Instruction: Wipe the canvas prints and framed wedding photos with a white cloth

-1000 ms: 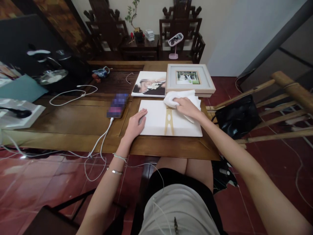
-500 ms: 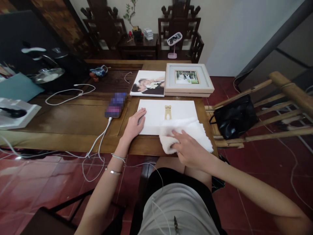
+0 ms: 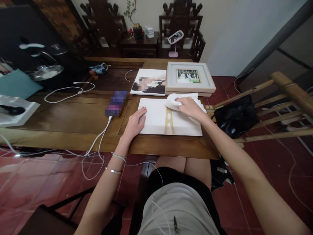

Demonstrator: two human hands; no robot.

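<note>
No writing or brand can be read anywhere; the phone screen is blurred. At the far left of the wooden table lie a white tray and one loose white cable, and a second cable runs from the phone off the near edge. The left hand lies flat, fingers spread, on the left edge of one white board, gripping nothing. The board lies flat at the table's near edge, its long axis running left to right, with a single gold figure printed on it whose long axis runs away from the person. The right hand is closed on one white cloth, pressing it onto the board's far right corner; whether the cloth also touches the frame behind is hard to tell. Beyond the board lie one unframed photo print and one framed photo, side by side. A black bag rests to the right of the table.
</note>
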